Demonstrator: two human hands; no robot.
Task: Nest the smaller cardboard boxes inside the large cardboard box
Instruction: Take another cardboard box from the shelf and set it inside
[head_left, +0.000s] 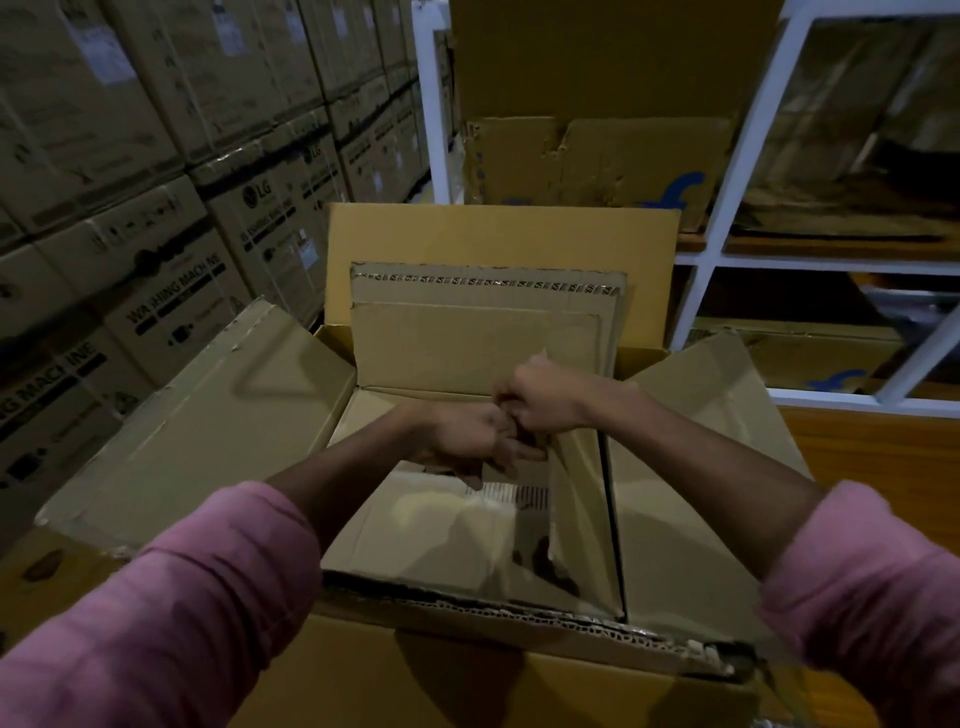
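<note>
Both hands meet over the middle of the small box (467, 525). The right hand (545, 397) has a tight grip, pinching the top edge of the right flap (579, 514). The left hand (467, 439) is curled beside it, touching it; it looks to hold the same edge, but I cannot tell for sure. The small box already sits inside the big box (498, 670), against its left side. To do this step well, I think the flap should be pushed down flat, so more boxes fit. The big box's side flaps (208, 415) stand out wide. Stacked cartons (171, 291) are close on the left, and a white shelf (727, 197) is behind.
</note>
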